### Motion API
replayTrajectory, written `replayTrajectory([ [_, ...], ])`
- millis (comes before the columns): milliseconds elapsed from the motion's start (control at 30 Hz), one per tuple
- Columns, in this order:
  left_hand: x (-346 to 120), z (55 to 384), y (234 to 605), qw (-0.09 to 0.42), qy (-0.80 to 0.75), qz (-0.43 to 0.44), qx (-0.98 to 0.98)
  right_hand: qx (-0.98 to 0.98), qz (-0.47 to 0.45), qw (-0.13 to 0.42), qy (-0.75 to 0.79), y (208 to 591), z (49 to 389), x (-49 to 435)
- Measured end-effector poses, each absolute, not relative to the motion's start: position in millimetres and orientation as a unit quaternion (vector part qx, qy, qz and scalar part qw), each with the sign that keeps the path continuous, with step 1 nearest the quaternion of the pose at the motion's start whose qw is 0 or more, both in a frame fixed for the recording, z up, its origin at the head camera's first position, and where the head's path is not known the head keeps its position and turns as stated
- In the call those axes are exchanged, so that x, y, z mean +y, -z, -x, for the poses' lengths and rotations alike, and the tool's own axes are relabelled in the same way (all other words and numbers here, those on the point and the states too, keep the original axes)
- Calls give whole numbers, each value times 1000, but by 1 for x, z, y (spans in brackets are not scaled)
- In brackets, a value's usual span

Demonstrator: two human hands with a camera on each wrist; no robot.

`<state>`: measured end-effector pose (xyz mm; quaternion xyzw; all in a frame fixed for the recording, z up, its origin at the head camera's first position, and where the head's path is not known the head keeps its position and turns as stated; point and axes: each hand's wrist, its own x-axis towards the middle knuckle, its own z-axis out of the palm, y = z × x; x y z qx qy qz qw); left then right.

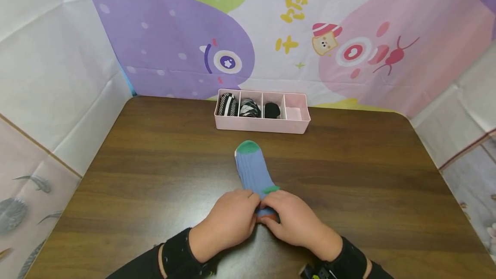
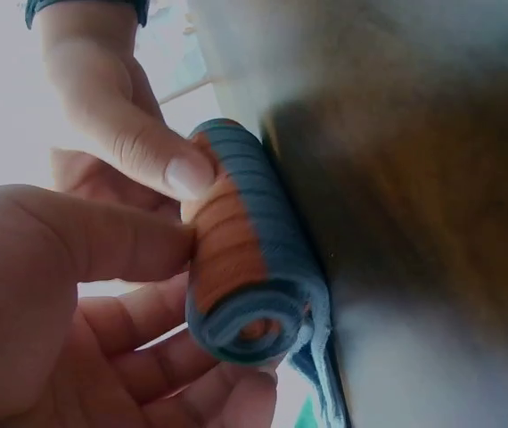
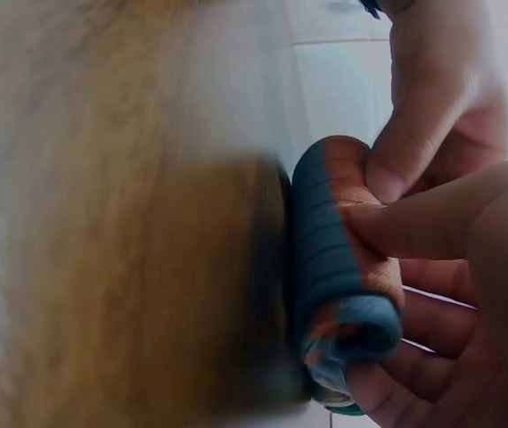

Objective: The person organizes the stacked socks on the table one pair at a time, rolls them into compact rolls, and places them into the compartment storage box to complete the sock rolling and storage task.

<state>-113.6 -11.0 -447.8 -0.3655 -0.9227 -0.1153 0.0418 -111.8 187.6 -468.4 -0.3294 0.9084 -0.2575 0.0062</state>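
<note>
A blue sock (image 1: 253,168) with a green toe and heel lies on the table, toe pointing away from me. Its near end is wound into a roll (image 2: 267,214) showing blue ribbing and an orange band. My left hand (image 1: 234,215) grips one end of this roll, thumb on the near side and fingers around beneath. At the other end my right hand (image 1: 295,219) holds the roll (image 3: 330,232) in the same way. Both thumbs press on the orange band, close together. In the wrist views the spiral of layers shows at the roll's end.
Behind the sock a pink divided box (image 1: 259,125) stands near the table's far edge. Three of its compartments hold dark rolled items, two patterned (image 1: 227,106) and one plain black (image 1: 272,110). A printed cloth (image 1: 174,46) hangs behind the wooden table (image 1: 368,175).
</note>
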Motion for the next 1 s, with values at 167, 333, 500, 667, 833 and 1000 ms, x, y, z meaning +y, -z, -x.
replayTrajectory([
  [167, -11, 112, 448, 49, 110, 362, -924, 911, 296, 29, 286, 469, 114, 188],
  [333, -10, 112, 446, 16, 127, 360, -924, 912, 276, 37, 301, 468, 114, 188],
  [500, -11, 113, 445, -4, 138, 362, -922, 917, 292, -1, 272, 466, 113, 187],
  [667, -11, 114, 445, -18, 123, 357, -926, 924, 321, -24, 205, 463, 110, 186],
  [833, -12, 116, 444, -13, 112, 366, -924, 932, 323, -7, 163, 462, 109, 186],
  [1000, -13, 116, 444, 8, 101, 390, -915, 934, 316, -4, 169, 461, 110, 188],
])
